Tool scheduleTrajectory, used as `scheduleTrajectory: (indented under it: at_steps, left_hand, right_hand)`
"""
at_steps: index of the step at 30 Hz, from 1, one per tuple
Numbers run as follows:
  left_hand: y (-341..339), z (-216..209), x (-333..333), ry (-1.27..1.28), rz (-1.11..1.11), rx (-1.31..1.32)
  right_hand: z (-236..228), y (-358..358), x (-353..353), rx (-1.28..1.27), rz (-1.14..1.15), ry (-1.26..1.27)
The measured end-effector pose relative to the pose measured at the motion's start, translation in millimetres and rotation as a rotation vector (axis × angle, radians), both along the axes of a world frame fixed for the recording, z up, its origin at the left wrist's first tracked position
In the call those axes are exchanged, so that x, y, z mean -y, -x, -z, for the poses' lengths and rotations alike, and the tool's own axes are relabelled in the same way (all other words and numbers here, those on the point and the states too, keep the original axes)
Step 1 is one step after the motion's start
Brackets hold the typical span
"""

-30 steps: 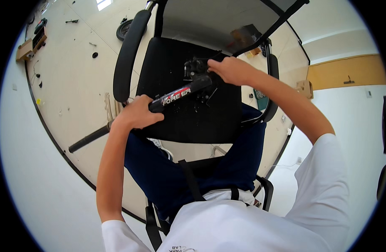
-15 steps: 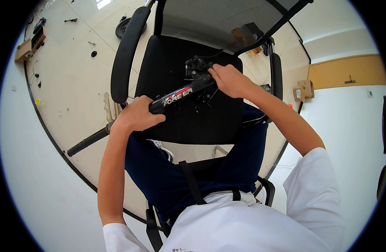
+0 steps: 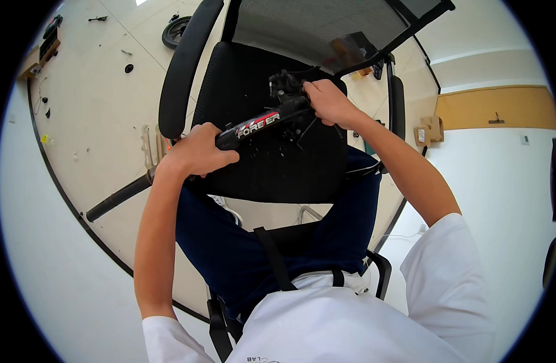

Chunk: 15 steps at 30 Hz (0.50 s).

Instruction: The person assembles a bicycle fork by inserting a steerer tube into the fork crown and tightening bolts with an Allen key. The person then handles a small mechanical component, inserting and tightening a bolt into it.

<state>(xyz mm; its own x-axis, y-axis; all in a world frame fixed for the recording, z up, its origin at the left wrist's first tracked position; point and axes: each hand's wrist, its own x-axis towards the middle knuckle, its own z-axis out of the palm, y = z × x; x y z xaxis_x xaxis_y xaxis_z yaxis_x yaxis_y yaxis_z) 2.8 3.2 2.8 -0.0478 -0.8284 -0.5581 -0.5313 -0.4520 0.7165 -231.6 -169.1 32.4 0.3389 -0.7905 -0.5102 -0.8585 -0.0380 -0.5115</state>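
Across the seat of a black office chair (image 3: 247, 175) lies a black tube with a red and white decal (image 3: 256, 125), which looks like part of a bicycle frame. My left hand (image 3: 196, 151) is closed around its lower left part. A long, narrower black tube (image 3: 120, 196) sticks out past that hand, over the floor. At the tube's upper right end sits a black metal mechanism (image 3: 285, 85) with bolts. My right hand (image 3: 335, 104) is closed, its fingertips against this end. A thin dark rod (image 3: 308, 134) shows below the right hand; what the fingers hold is hidden.
Chair armrests (image 3: 190, 72) flank the seat on both sides. A pale pronged part (image 3: 147, 147) is near the left armrest. On the floor are a small wheel (image 3: 176, 32), loose parts and an open cardboard box (image 3: 31, 62). More boxes (image 3: 432, 129) stand by the right wall.
The whole view has shifted slightly. Both hands keep their places on the tube. The right hand's fingers have turned a little at the mechanism, and the thin rod's angle looks slightly different.
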Motion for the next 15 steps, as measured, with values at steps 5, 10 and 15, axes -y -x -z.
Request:
scheduleTrajectory:
  at_steps: [5,10,15]
  left_hand:
    - [-1,-3,3,0.001,0.014,-0.008]
    - [-4,-4,2,-0.014,0.03,0.017]
    - [-3,-2,-2,0.012,0.021,-0.019]
  right_hand:
    - [3,6,15,-0.082,-0.402,0.332]
    - [-11,7,13,-0.2,-0.733,0.351]
    - [-23,4,33,-0.161,-0.705,0.191]
